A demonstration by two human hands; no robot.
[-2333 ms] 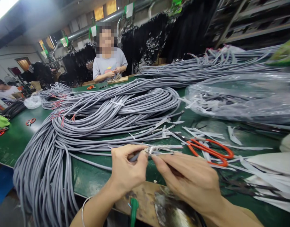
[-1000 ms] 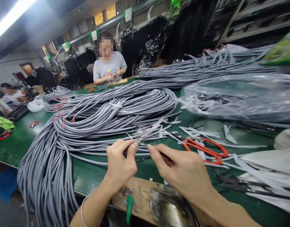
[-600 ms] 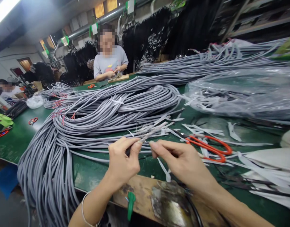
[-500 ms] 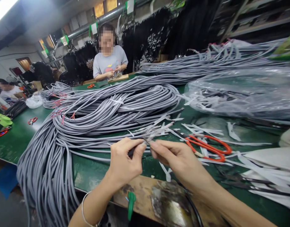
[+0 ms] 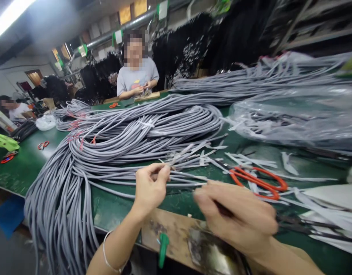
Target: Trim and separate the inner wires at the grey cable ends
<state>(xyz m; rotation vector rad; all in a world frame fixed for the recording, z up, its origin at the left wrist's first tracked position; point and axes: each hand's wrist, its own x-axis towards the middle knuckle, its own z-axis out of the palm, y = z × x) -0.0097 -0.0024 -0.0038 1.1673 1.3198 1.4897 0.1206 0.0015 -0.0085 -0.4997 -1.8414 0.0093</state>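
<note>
My left hand is closed, thumb and forefinger pinched together at the front edge of the grey cables. What lies between those fingertips is too small to make out. Thin pale strips lie just beyond the fingertips on the cables. My right hand, somewhat blurred, is apart from the left and over the near table edge, its fingers curled closed. Whether it holds anything is hidden. Red-handled scissors lie beyond the right hand among white strips.
A wooden board with a green clamp and a worn shiny pad is at the green table's near edge. A clear plastic bag lies at right. Pliers rest below it. A co-worker works across the table.
My right hand has pulled away from my left, moving right and toward me. The left keeps its pinch in nearly the same place. The view has shifted slightly.
</note>
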